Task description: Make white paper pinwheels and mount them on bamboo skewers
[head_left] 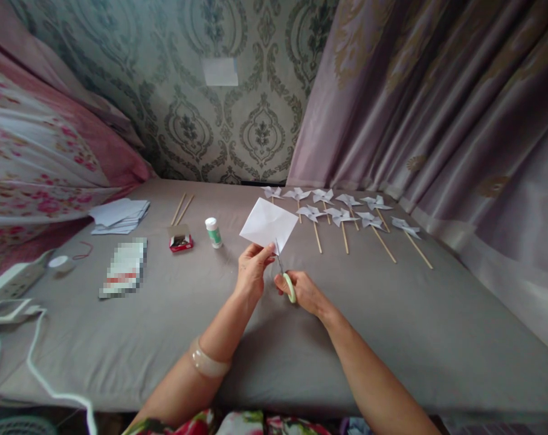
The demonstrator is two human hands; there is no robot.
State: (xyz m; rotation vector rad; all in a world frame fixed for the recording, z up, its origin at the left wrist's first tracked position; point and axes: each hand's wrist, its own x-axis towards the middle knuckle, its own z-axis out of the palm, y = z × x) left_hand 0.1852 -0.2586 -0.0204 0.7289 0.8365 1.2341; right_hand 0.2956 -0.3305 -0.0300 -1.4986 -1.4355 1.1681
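Note:
My left hand [254, 266] pinches a white square sheet of paper [269, 222] by its lower corner, tilted up above the table. Scissors [290, 289] with pale green handles are in my right hand [304, 291], fingers closed round the loops. Their blades meet the paper's lower corner, just right of my left thumb. Whether the blades are parted is too small to tell. Beyond my hands to the right, several paper pinwheels [341, 217] on wooden sticks lie in two rows.
On the grey-covered table [174, 338] stand a glue bottle [213, 233] and a small red box [180, 240] holding small metallic items. Two wooden sticks [183, 209], a paper stack [119, 215] and a blurred packet [125, 267] lie leftward. A power strip [17, 278] with white cables occupies the left edge.

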